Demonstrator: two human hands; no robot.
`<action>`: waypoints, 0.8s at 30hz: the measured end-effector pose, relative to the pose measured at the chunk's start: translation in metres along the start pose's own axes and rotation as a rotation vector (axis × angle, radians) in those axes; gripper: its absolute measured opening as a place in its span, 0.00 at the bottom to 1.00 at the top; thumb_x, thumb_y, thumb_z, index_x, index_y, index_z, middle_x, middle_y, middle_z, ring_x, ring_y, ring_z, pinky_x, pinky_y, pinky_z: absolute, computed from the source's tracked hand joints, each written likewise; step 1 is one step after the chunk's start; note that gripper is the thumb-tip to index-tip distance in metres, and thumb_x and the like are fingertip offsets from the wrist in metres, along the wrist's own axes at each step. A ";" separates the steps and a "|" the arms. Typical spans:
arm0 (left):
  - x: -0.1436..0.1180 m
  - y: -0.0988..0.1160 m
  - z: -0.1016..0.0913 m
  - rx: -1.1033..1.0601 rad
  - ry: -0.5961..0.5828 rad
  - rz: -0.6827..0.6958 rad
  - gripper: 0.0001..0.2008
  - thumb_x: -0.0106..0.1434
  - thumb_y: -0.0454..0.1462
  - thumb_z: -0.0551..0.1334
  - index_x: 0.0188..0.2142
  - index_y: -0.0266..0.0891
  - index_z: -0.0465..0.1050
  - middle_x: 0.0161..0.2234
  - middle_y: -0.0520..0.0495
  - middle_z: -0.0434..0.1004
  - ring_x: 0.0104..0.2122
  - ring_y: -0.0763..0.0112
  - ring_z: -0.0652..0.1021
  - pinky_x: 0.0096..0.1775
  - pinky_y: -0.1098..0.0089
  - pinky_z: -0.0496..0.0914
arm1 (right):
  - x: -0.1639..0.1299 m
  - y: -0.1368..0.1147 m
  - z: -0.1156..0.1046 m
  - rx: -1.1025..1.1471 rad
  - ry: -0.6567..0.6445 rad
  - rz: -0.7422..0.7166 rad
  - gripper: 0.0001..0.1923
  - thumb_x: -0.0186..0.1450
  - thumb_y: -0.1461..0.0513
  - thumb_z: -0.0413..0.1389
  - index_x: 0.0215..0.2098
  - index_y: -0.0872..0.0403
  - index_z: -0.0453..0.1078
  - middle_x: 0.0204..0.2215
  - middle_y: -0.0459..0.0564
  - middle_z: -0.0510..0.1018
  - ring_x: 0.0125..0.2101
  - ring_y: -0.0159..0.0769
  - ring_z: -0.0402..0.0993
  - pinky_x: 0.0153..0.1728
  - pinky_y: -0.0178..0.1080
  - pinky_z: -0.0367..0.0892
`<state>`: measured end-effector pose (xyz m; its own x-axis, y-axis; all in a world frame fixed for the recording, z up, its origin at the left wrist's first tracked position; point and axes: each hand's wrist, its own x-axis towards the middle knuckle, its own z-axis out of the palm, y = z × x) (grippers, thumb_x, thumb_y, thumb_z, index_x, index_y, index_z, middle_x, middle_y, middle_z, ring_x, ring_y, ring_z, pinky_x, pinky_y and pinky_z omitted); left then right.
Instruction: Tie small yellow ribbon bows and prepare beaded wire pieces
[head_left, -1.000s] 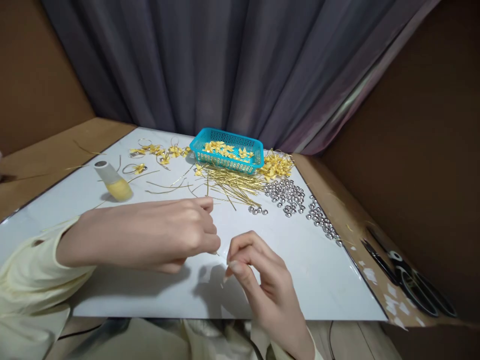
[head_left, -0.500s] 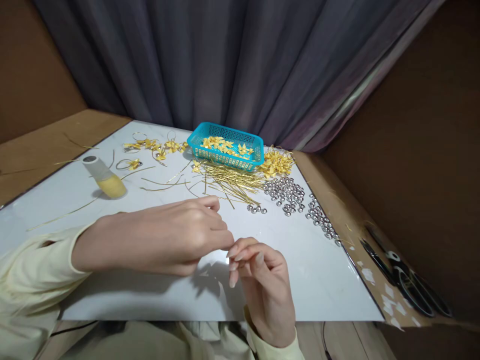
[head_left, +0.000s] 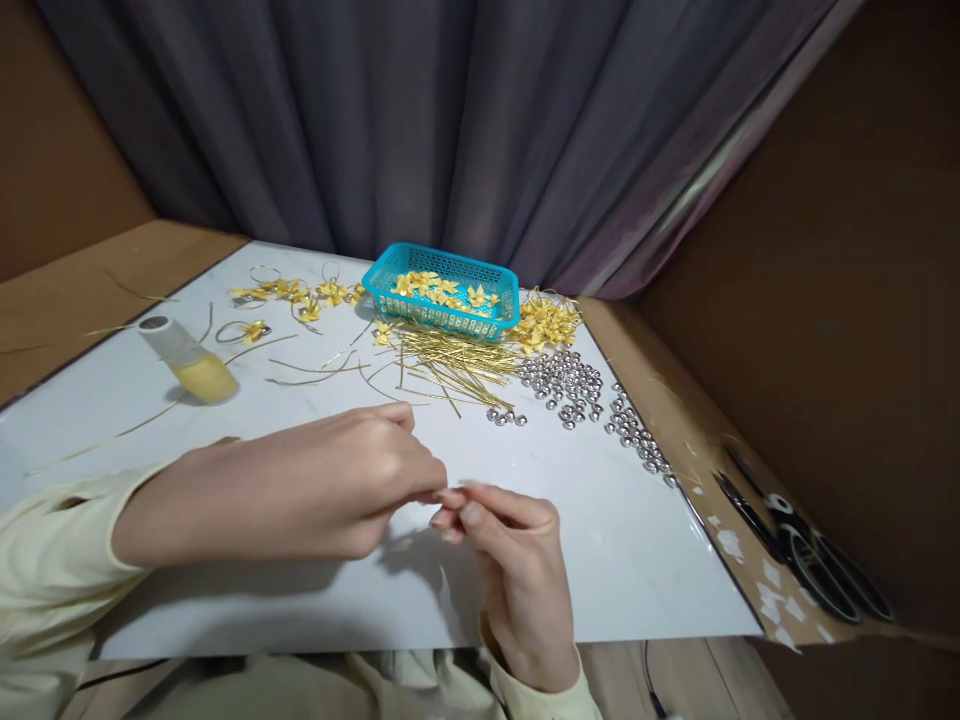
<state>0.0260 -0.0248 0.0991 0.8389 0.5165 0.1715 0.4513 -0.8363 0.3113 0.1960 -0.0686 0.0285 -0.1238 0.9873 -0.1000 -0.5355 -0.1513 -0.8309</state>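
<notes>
- Left hand (head_left: 330, 485) and right hand (head_left: 510, 560) pinched fingertip to fingertip; held item too small to tell.
- Risk: loosened pinch, piece lost among beads (head_left: 570, 380) at 1 o'clock.

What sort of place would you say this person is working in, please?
Probably a small craft bench for ornament assembly: a white board carries gold pins, silver beads and a blue basket of yellow flowers, boxed in by cardboard and a curtain.
</notes>
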 end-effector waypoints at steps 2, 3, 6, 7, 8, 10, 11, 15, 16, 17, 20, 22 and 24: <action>0.000 0.000 0.001 -0.082 -0.048 -0.055 0.13 0.59 0.24 0.51 0.25 0.39 0.67 0.20 0.52 0.71 0.23 0.71 0.69 0.30 0.72 0.60 | 0.003 0.000 0.001 0.066 0.036 0.037 0.13 0.47 0.62 0.70 0.33 0.49 0.80 0.22 0.46 0.82 0.21 0.33 0.77 0.23 0.33 0.74; -0.001 0.001 0.002 -0.126 -0.076 -0.072 0.13 0.61 0.24 0.52 0.26 0.39 0.68 0.21 0.52 0.72 0.24 0.71 0.69 0.30 0.72 0.60 | 0.005 0.000 0.001 0.087 0.056 0.055 0.17 0.47 0.63 0.70 0.36 0.50 0.79 0.22 0.45 0.82 0.20 0.33 0.76 0.21 0.33 0.73; -0.003 0.002 0.001 -0.180 -0.095 -0.112 0.12 0.63 0.26 0.53 0.27 0.39 0.69 0.22 0.53 0.72 0.26 0.72 0.70 0.29 0.73 0.59 | 0.009 -0.001 0.000 0.085 0.101 0.089 0.24 0.47 0.62 0.70 0.42 0.53 0.74 0.22 0.46 0.82 0.19 0.31 0.74 0.15 0.29 0.66; -0.005 0.002 0.000 -0.175 -0.112 -0.135 0.12 0.63 0.27 0.53 0.27 0.39 0.69 0.21 0.53 0.71 0.26 0.72 0.70 0.29 0.74 0.59 | 0.009 -0.001 0.000 0.081 0.113 0.086 0.23 0.48 0.62 0.70 0.42 0.54 0.73 0.21 0.45 0.81 0.19 0.29 0.73 0.16 0.27 0.64; -0.006 0.002 -0.001 -0.168 -0.130 -0.169 0.12 0.64 0.28 0.53 0.27 0.40 0.70 0.22 0.52 0.70 0.26 0.72 0.70 0.28 0.74 0.59 | 0.010 -0.001 -0.001 0.080 0.123 0.075 0.22 0.49 0.62 0.69 0.40 0.54 0.72 0.20 0.43 0.81 0.19 0.28 0.73 0.18 0.26 0.65; -0.008 0.001 -0.003 -0.160 -0.129 -0.248 0.10 0.65 0.31 0.53 0.32 0.40 0.72 0.23 0.52 0.71 0.26 0.72 0.71 0.28 0.75 0.60 | 0.009 -0.002 -0.003 0.081 0.128 0.047 0.18 0.50 0.64 0.69 0.36 0.54 0.70 0.19 0.42 0.80 0.22 0.25 0.74 0.26 0.26 0.68; -0.008 0.000 -0.005 -0.166 -0.100 -0.278 0.10 0.66 0.33 0.53 0.35 0.40 0.73 0.24 0.52 0.72 0.26 0.73 0.72 0.27 0.75 0.60 | 0.008 -0.004 -0.003 0.080 0.118 0.039 0.17 0.50 0.64 0.69 0.34 0.54 0.68 0.19 0.42 0.80 0.24 0.26 0.75 0.30 0.26 0.69; -0.002 -0.007 -0.005 -0.220 0.099 -0.267 0.11 0.65 0.33 0.54 0.37 0.39 0.75 0.23 0.55 0.73 0.22 0.79 0.72 0.27 0.78 0.61 | 0.003 -0.011 -0.003 0.055 0.009 0.082 0.19 0.51 0.68 0.67 0.33 0.53 0.61 0.18 0.42 0.79 0.23 0.33 0.78 0.24 0.29 0.68; 0.000 -0.008 -0.003 -0.233 0.127 -0.251 0.11 0.65 0.32 0.54 0.36 0.39 0.76 0.23 0.55 0.74 0.22 0.79 0.72 0.28 0.79 0.61 | 0.001 -0.013 -0.003 0.051 -0.011 0.105 0.20 0.51 0.68 0.67 0.33 0.52 0.60 0.17 0.41 0.78 0.22 0.35 0.78 0.21 0.29 0.67; 0.001 -0.009 -0.001 -0.245 0.146 -0.239 0.11 0.64 0.31 0.55 0.35 0.39 0.76 0.24 0.55 0.75 0.23 0.80 0.73 0.28 0.79 0.61 | 0.000 -0.014 -0.002 0.050 -0.025 0.124 0.21 0.51 0.69 0.66 0.33 0.52 0.59 0.17 0.41 0.78 0.21 0.36 0.78 0.19 0.28 0.66; 0.004 -0.007 0.008 -0.284 0.170 -0.236 0.12 0.63 0.31 0.55 0.37 0.40 0.78 0.27 0.54 0.78 0.26 0.79 0.74 0.29 0.80 0.62 | -0.001 -0.017 -0.002 0.072 -0.052 0.128 0.22 0.51 0.71 0.65 0.33 0.51 0.57 0.17 0.41 0.78 0.16 0.33 0.76 0.15 0.27 0.62; 0.004 -0.005 0.013 -0.309 0.173 -0.262 0.12 0.63 0.31 0.56 0.38 0.42 0.78 0.27 0.55 0.79 0.26 0.79 0.74 0.29 0.81 0.62 | -0.001 -0.017 -0.002 0.105 -0.067 0.101 0.22 0.52 0.72 0.64 0.33 0.51 0.56 0.17 0.40 0.78 0.13 0.31 0.73 0.14 0.26 0.60; 0.004 -0.001 0.015 -0.331 0.149 -0.298 0.12 0.63 0.31 0.57 0.37 0.43 0.79 0.26 0.55 0.78 0.26 0.80 0.74 0.29 0.82 0.61 | 0.000 -0.017 -0.002 0.135 -0.076 0.080 0.21 0.52 0.73 0.62 0.32 0.51 0.55 0.16 0.39 0.78 0.12 0.29 0.71 0.13 0.25 0.59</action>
<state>0.0329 -0.0245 0.0854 0.6235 0.7664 0.1544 0.5244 -0.5564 0.6445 0.2069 -0.0658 0.0418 -0.2303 0.9661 -0.1166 -0.6282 -0.2391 -0.7404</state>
